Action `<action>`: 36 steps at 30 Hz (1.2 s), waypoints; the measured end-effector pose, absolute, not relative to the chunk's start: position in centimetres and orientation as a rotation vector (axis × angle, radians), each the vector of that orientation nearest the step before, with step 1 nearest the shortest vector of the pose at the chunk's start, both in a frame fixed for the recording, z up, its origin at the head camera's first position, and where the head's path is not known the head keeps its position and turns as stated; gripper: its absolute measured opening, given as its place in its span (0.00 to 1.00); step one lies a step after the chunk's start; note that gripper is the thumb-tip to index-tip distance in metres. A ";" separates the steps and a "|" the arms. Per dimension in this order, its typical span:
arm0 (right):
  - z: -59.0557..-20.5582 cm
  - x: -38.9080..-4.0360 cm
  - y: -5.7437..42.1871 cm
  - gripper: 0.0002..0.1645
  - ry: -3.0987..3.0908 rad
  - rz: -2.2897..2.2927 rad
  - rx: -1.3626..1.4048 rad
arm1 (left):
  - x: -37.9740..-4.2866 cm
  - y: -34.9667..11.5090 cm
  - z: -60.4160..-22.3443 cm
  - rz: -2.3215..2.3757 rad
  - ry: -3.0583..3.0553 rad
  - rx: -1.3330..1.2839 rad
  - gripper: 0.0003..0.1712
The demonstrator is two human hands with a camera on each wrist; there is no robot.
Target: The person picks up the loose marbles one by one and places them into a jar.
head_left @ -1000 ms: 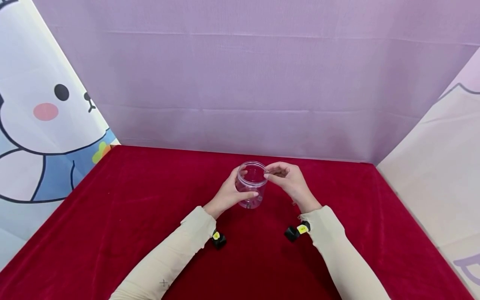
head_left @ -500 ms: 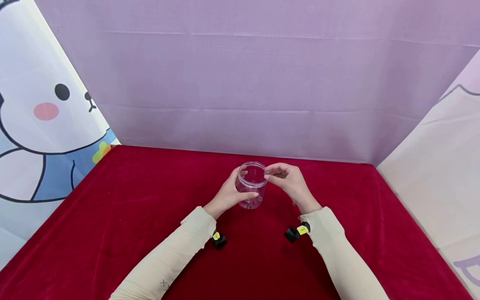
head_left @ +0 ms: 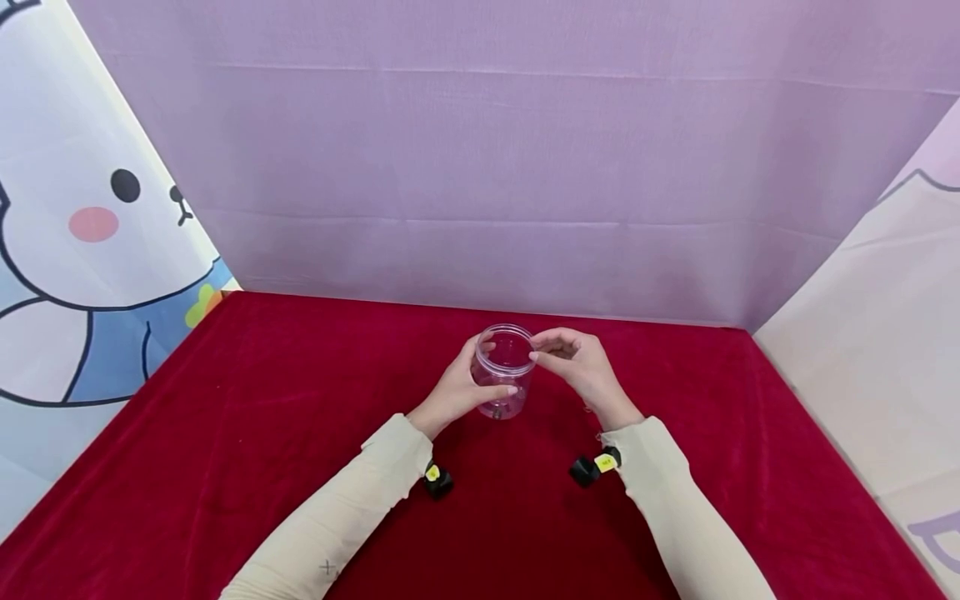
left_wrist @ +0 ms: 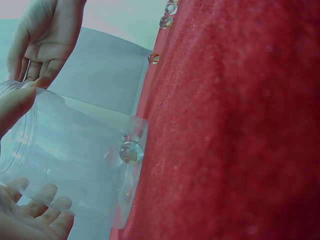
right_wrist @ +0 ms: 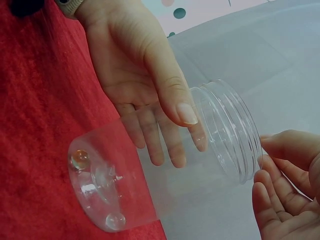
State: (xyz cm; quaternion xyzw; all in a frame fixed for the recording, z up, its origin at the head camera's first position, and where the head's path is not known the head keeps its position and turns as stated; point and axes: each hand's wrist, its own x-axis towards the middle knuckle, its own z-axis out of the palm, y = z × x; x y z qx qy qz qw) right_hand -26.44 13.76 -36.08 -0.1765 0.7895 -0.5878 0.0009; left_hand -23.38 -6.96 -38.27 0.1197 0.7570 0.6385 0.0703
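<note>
My left hand (head_left: 459, 387) grips a clear plastic jar (right_wrist: 165, 185), thumb across the near side and fingers around the far side. The jar is lidless and stands tilted, its ridged neck upward. Glass marbles lie at its bottom: one with an orange swirl (right_wrist: 81, 159) and a clear marble (right_wrist: 116, 220). My right hand (head_left: 581, 362) is at the right side of the jar's mouth, thumb and index fingertips right at the rim and slightly apart. No marble shows between those fingertips.
Red velvet cloth (head_left: 337, 375) covers the table. In the left wrist view, several loose marbles, including an orange-striped marble (left_wrist: 153, 58), lie on the cloth beyond the jar. A lilac curtain (head_left: 480, 167) closes off the back, with printed panels (head_left: 90, 225) at both sides.
A small round thing, apparently a marble, seen at the right fingertips in the earlier head frames no longer shows there. Both hands and the jar have stayed almost in place.
</note>
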 end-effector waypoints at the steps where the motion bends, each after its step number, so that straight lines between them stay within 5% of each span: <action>1: -36.1 -26.4 13.8 0.16 2.474 -1.848 -0.552 | -23.4 -7.0 -38.2 1.921 2.275 0.363 0.52; 36: -37.2 -25.2 18.1 0.18 2.507 -1.761 -0.490 | -23.5 -6.9 -38.2 1.923 2.283 0.351 0.52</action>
